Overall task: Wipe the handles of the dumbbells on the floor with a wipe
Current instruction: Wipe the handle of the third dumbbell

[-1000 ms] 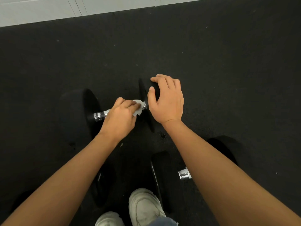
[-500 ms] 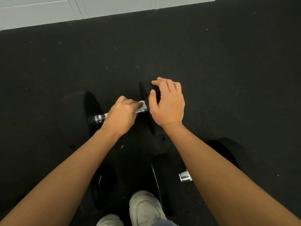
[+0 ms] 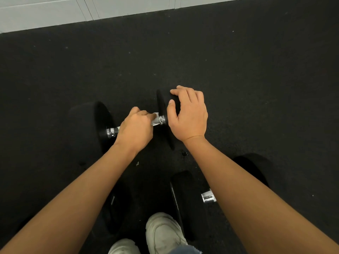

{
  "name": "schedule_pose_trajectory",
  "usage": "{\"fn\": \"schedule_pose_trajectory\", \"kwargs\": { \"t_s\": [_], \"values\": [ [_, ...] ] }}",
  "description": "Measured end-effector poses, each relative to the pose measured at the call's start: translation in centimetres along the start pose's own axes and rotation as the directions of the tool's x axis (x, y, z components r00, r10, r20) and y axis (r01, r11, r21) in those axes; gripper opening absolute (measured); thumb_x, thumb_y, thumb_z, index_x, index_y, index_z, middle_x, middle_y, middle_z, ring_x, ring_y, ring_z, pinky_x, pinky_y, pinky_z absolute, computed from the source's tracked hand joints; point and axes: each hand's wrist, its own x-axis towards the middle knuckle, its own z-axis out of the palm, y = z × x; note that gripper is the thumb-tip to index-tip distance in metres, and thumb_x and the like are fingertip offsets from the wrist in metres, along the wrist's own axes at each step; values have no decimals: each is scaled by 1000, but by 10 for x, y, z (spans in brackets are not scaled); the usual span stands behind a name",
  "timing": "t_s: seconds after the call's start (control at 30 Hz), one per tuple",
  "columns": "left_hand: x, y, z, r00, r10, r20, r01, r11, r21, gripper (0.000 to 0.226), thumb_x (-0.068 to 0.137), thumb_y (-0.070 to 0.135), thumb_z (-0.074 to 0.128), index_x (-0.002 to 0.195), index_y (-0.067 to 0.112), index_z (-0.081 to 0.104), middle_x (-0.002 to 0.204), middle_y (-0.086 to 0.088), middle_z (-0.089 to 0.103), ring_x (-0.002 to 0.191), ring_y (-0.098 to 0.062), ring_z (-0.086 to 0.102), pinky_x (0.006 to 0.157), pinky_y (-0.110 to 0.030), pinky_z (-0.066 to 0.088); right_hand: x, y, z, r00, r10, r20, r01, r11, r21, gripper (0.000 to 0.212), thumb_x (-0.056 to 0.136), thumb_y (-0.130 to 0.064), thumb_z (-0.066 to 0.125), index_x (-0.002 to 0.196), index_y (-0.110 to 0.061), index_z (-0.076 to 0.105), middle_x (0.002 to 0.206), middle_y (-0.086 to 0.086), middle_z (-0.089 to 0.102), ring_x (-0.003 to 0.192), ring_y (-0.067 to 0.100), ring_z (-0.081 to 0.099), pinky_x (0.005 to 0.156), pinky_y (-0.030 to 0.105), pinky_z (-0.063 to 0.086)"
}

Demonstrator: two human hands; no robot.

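Note:
A black dumbbell with a chrome handle (image 3: 112, 132) lies across the black floor in front of me. My left hand (image 3: 135, 130) is curled round the middle of that handle with a white wipe (image 3: 155, 115) tucked under its fingers; only a corner of the wipe shows. My right hand (image 3: 187, 114) rests on the dumbbell's right head (image 3: 162, 105), fingers bent over its top and thumb against its inner face. A second dumbbell lies nearer me; its chrome handle (image 3: 208, 197) is mostly hidden behind my right forearm.
My white shoes (image 3: 163, 233) stand between the heads of the nearer dumbbells. A black weight head (image 3: 185, 198) sits just right of the shoes, another (image 3: 117, 204) just left. A white wall base (image 3: 55, 13) runs along the far edge of the floor.
My left hand has rolled over the handle, so less of the wipe shows now. My right hand's fingers have spread a little on the head.

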Motion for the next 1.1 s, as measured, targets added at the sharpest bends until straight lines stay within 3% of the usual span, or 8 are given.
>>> {"fn": "schedule_pose_trajectory", "kwargs": {
  "t_s": [0.17,0.33,0.53,0.67,0.9,1.1],
  "values": [
    [-1,14,1,999,40,23,-41,999,34,32,90,12,54,122,12,55,113,-3,61,107,-19,43,86,-29,44,0,0,0,1000,0,-1,0,1000,-8,36,86,-34,40,109,-17,63,116,0,63,106,19,52,78,31,46],
    [-8,3,1,999,46,-2,-46,999,26,46,91,13,53,136,15,45,128,-2,55,113,-18,42,91,-27,41,0,0,0,1000,-2,-2,2,1000,-7,36,86,-33,41,108,-17,63,115,-1,63,105,19,52,78,30,46],
    [-4,15,0,1000,-7,-16,8,999,47,36,89,12,55,124,12,55,113,-4,60,107,-19,44,86,-27,41,0,0,0,1000,-4,-5,4,1000,-4,36,86,-34,40,108,-17,63,115,-1,63,105,19,52,78,31,47],
    [-9,14,2,999,53,1,-53,998,27,47,89,9,55,134,13,45,126,-2,55,110,-19,42,90,-29,41,1,0,0,1000,-5,-2,5,1000,-9,37,86,-34,40,109,-17,63,116,-1,62,105,19,52,78,31,45],
    [-14,4,2,999,-7,-46,10,998,55,48,89,9,54,136,14,45,127,-3,56,108,-20,44,90,-29,41,0,0,0,1000,-12,-6,12,1000,-13,36,86,-33,40,109,-16,63,115,0,63,104,19,53,77,29,45],
    [-24,7,9,996,90,11,-91,991,94,58,90,6,53,144,11,31,145,-3,39,114,-20,40,94,-30,43,0,0,0,1000,-6,-1,6,1000,-12,36,86,-33,40,109,-17,62,116,-1,62,105,19,52,77,30,46]
  ]
}}
